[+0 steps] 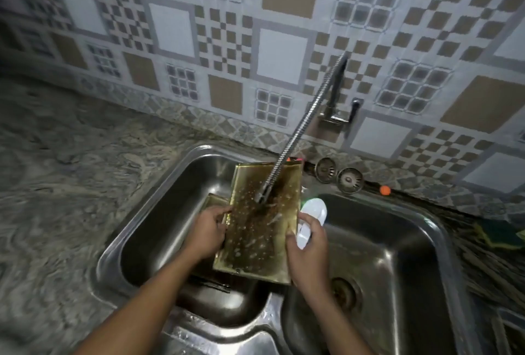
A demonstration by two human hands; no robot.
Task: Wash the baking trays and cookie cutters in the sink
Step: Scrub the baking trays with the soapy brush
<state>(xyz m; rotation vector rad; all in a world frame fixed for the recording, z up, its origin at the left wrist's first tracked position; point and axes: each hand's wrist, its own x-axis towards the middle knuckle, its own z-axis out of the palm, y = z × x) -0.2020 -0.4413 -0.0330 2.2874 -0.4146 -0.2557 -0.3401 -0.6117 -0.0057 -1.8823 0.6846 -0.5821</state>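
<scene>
Centre frame, a gold baking tray (261, 227) tilts over the left sink basin (159, 227) under the tap (298, 133). The left hand (208, 234) grips its left edge, the right hand (308, 244) its right edge.

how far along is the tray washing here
Early. Nothing looks finished or set aside. In hand: the left hand and right hand hold a gold tray under the faucet, water splashing on it, dark stains showing. Left: a second tray lying in the left basin; no cookie cutters in view.
</scene>
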